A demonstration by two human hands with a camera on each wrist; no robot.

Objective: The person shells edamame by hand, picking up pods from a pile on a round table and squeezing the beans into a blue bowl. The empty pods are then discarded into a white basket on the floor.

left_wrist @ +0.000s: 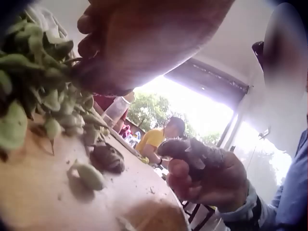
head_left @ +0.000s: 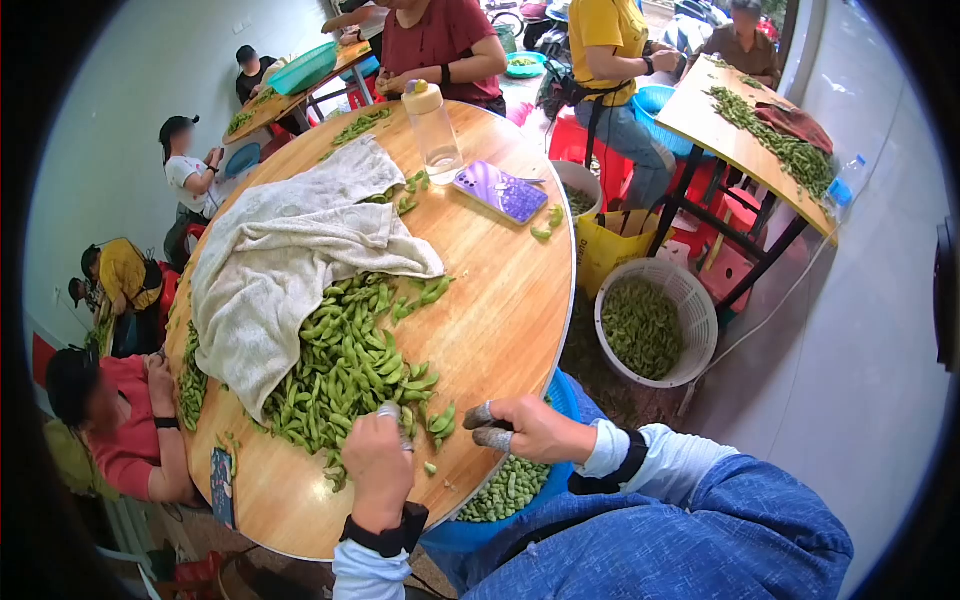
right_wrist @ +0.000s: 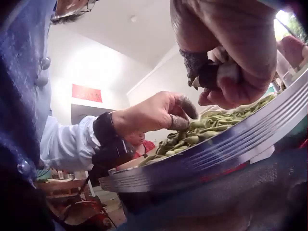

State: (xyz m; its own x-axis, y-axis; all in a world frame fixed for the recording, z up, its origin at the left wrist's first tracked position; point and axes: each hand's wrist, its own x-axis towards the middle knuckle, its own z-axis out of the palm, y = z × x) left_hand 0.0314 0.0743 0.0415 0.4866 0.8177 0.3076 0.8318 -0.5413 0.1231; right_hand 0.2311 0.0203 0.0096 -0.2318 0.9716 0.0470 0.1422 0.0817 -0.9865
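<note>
In the head view my left hand [head_left: 376,465] reaches into the front edge of a heap of green edamame pods [head_left: 340,350] on the round wooden table. Its grey-covered fingertips [right_wrist: 188,107] are right at the pods; I cannot tell whether they pinch one. At the table's right edge, over a blue basin [head_left: 566,397] of shelled beans [head_left: 510,487], is my right hand [head_left: 540,428]. Its grey-covered thumb and finger stand apart, with nothing seen between them. A single bean [head_left: 430,468] lies on the wood between the hands.
A pale towel [head_left: 290,250] covers part of the heap. Behind it stand a clear bottle [head_left: 432,135] and a purple phone [head_left: 500,191]. A white basket [head_left: 706,330] of pods sits on the floor at right. Several people work at nearby tables [head_left: 780,185].
</note>
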